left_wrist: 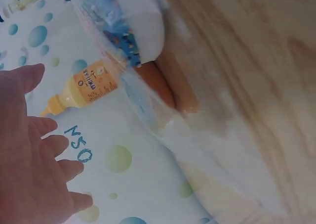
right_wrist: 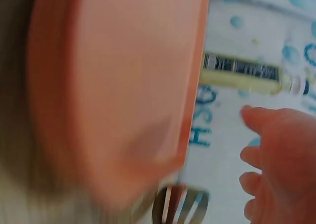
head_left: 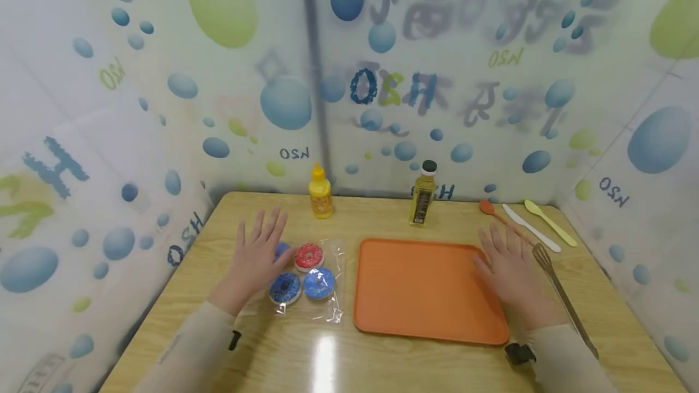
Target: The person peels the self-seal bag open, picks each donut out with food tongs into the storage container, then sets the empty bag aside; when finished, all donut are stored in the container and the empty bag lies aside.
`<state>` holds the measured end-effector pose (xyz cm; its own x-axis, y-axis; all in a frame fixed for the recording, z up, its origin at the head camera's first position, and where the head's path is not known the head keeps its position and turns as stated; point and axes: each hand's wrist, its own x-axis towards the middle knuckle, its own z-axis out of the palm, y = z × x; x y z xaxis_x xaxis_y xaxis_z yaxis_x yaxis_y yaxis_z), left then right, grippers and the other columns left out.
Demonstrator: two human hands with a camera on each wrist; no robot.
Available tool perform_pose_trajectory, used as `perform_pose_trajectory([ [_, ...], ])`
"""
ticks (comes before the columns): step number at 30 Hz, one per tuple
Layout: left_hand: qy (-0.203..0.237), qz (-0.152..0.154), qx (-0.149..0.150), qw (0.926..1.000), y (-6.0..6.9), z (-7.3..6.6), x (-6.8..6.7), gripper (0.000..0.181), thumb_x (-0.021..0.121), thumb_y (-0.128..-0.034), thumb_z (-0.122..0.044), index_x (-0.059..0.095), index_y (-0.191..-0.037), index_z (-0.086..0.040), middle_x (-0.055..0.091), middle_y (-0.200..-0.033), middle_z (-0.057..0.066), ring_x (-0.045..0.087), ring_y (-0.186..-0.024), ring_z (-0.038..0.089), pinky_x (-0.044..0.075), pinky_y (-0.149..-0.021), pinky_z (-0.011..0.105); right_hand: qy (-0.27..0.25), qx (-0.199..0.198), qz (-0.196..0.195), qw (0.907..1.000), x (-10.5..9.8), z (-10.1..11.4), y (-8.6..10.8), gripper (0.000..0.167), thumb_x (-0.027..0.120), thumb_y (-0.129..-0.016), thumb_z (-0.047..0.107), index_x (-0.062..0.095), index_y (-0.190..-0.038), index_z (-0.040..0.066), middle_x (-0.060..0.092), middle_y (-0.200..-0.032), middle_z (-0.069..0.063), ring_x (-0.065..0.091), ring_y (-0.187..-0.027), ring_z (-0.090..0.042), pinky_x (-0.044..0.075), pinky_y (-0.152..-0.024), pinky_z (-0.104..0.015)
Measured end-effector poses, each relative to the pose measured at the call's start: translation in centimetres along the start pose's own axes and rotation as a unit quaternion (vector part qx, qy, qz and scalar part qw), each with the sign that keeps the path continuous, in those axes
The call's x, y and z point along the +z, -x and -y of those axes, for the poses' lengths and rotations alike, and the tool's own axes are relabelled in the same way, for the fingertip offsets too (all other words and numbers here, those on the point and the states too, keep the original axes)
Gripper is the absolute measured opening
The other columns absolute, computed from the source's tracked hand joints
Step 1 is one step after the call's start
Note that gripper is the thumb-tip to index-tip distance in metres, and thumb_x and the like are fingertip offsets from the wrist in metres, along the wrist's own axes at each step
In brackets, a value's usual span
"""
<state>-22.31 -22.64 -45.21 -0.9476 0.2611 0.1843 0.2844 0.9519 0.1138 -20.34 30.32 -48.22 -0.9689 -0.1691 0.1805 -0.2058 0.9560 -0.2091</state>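
Note:
My left hand, fingers straight and spread, hovers over the left side of a clear plastic bag of toy doughnuts and holds nothing. In the bag lie a red doughnut and several blue ones, one partly hidden behind the thumb. My right hand, its fingers extended, is over the right edge of an orange tray with nothing in it. A slotted spatula lies just right of that hand. In the right wrist view the tray appears close up and blurred.
Toward the back stand a yellow squeeze bottle and an oil bottle with a dark cap. At the back right lie an orange spoon, a white knife and a yellow-green spoon. Patterned curtains enclose the wooden table.

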Motion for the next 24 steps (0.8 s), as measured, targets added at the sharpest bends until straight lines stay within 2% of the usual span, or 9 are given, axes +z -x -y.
perform_pose_trajectory([
  [3, 0.017, 0.008, 0.003, 0.9998, 0.7, 0.4, 0.1, 0.084, 0.057, -0.1039, -0.046, 0.013, -0.167, -0.013, 0.011, -0.174, 0.011, 0.011, -0.159, 0.042, 0.004, -0.123, 0.070, 0.000, -0.018, -0.005, 0.9998, 0.2, 1.8, -0.2, 0.067, 0.060, -0.104, 0.038, 0.039, -0.158, 0.004, 0.025, -0.166, -0.029, 0.015, -0.154, -0.053, 0.011, -0.121, -0.071],
  [6, 0.034, 0.014, 0.007, 0.9993, 1.4, 0.9, 0.1, 0.086, 0.066, -0.1007, -0.035, 0.016, -0.166, -0.010, 0.018, -0.172, 0.016, 0.022, -0.155, 0.046, 0.018, -0.121, 0.069, 0.003, -0.042, -0.026, 0.9988, 0.1, 3.8, -0.3, 0.061, 0.066, -0.101, 0.034, 0.049, -0.152, 0.006, 0.038, -0.161, -0.027, 0.039, -0.146, -0.049, 0.020, -0.118, -0.072],
  [10, 0.054, 0.000, 0.024, 0.9982, 2.1, 1.7, -0.3, 0.083, 0.074, -0.0946, -0.022, 0.028, -0.162, -0.005, 0.034, -0.165, 0.020, 0.042, -0.145, 0.047, 0.040, -0.113, 0.063, -0.008, -0.072, -0.048, 0.9962, 0.2, 6.5, -0.5, 0.054, 0.070, -0.099, 0.029, 0.057, -0.146, 0.007, 0.054, -0.152, -0.021, 0.060, -0.130, -0.041, 0.028, -0.115, -0.072],
  [14, 0.061, -0.028, 0.053, 0.9963, 2.8, 2.7, -0.5, 0.066, 0.076, -0.0916, -0.015, 0.048, -0.150, 0.000, 0.054, -0.149, 0.024, 0.055, -0.133, 0.046, 0.047, -0.106, 0.060, -0.009, -0.100, -0.058, 0.9933, 1.0, 9.0, -1.0, 0.048, 0.073, -0.097, 0.028, 0.063, -0.140, 0.009, 0.063, -0.142, -0.015, 0.064, -0.125, -0.036, 0.038, -0.112, -0.065],
  [18, 0.073, -0.040, 0.076, 0.9936, 3.3, 3.7, -0.4, 0.046, 0.077, -0.0909, -0.011, 0.064, -0.133, 0.003, 0.065, -0.135, 0.024, 0.058, -0.126, 0.045, 0.046, -0.106, 0.061, -0.007, -0.127, -0.035, 0.9913, 1.8, 11.9, -1.6, 0.044, 0.072, -0.098, 0.031, 0.067, -0.136, 0.010, 0.066, -0.138, -0.010, 0.063, -0.126, -0.033, 0.041, -0.113, -0.060],
  [24, 0.110, 0.009, 0.074, 0.9911, 4.1, 5.1, -0.4, 0.034, 0.075, -0.0907, -0.007, 0.071, -0.124, -0.002, 0.069, -0.126, 0.019, 0.060, -0.120, 0.042, 0.048, -0.103, 0.061, -0.003, -0.145, 0.026, 0.9891, 2.5, 15.7, -2.5, 0.042, 0.068, -0.101, 0.037, 0.066, -0.137, 0.017, 0.065, -0.141, -0.003, 0.062, -0.130, -0.027, 0.036, -0.117, -0.061],
])
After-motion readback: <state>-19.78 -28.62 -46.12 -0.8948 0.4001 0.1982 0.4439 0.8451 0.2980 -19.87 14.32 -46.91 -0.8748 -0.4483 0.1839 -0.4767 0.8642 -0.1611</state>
